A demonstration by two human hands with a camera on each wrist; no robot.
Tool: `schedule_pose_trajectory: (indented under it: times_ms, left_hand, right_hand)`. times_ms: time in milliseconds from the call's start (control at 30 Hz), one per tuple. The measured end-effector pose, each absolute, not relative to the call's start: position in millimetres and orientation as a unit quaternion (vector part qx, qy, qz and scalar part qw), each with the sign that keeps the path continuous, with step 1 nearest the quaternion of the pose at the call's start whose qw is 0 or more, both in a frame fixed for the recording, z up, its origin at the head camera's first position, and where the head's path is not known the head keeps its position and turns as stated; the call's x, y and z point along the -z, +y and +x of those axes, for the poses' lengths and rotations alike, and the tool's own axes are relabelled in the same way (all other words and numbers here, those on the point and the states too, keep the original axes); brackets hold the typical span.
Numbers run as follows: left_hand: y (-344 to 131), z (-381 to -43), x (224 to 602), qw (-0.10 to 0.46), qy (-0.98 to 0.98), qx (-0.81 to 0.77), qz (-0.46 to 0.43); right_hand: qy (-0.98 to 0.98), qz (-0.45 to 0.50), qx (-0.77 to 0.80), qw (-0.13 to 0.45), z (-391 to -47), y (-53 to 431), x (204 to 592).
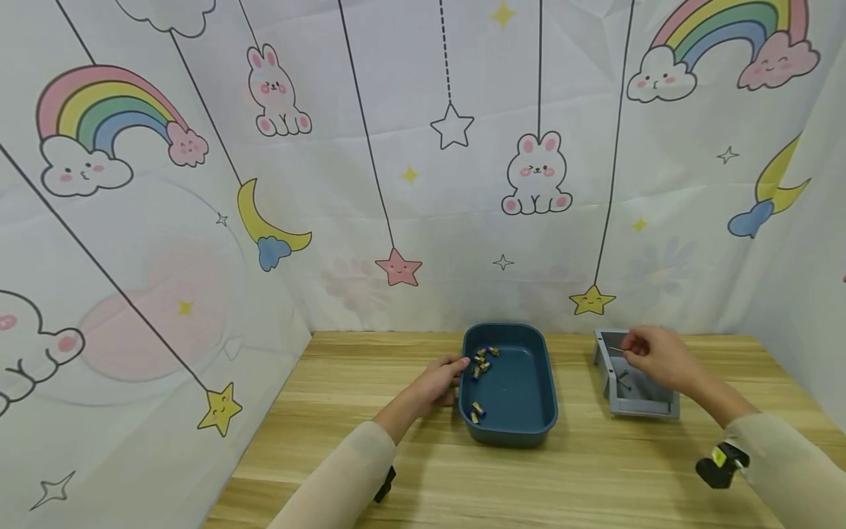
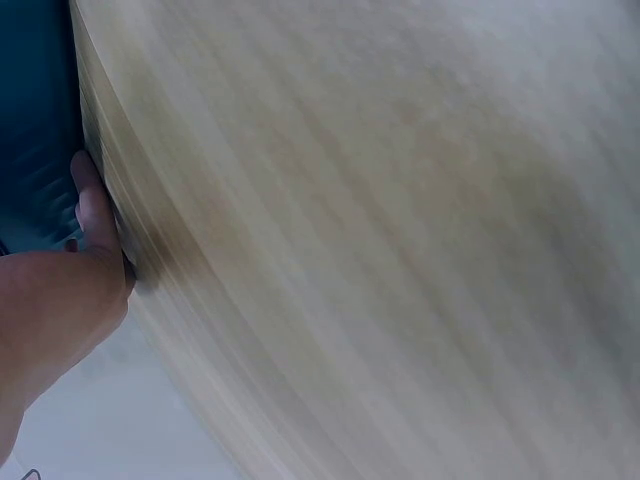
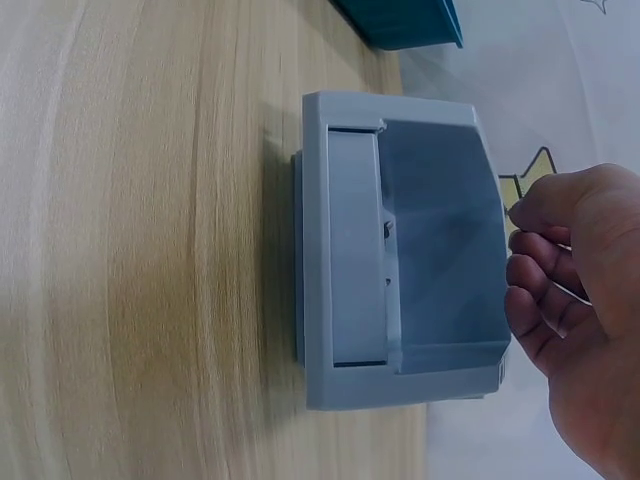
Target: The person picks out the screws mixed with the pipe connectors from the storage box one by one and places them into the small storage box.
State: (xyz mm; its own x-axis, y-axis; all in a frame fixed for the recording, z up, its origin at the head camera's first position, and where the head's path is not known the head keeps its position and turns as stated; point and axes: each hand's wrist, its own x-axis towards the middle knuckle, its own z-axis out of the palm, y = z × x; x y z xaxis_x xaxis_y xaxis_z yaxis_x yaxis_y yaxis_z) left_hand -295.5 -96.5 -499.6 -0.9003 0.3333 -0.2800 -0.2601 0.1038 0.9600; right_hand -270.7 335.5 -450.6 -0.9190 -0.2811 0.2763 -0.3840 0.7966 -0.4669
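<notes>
At the left rim of a dark blue tray [image 1: 545,367] is my left hand [image 1: 438,380], its thumb over the rim and the other fingers along the outer wall. The left wrist view has that hand [image 2: 95,240] against the tray's side [image 2: 35,130]. Several small brass fittings with blue bands [image 1: 481,364] lie along the tray's left part. My right hand [image 1: 661,358] is above a grey bin [image 1: 644,406], pinching a thin metal screw [image 1: 616,349] between thumb and fingertips. More screws [image 1: 623,379] lie inside the bin. In the right wrist view, the curled fingers [image 3: 540,285] hide the held screw.
Tray and bin stand side by side on a wooden table [image 1: 370,345], with a strip of tabletop between them. A white cloth [image 1: 456,198] printed with rabbits, stars and rainbows hangs behind the table. A black wrist device [image 1: 722,464] sits at the right sleeve.
</notes>
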Motion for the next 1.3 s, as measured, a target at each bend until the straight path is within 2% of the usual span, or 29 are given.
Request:
schedule_pose_trajectory:
  times_ms: [1300]
  left_hand:
    - [-96.8,-294.5,501.0,0.22,0.716,-0.662,0.02]
  right_hand:
    - [-0.941,0.138,-0.291,0.107,-269.6,342.3,454.4]
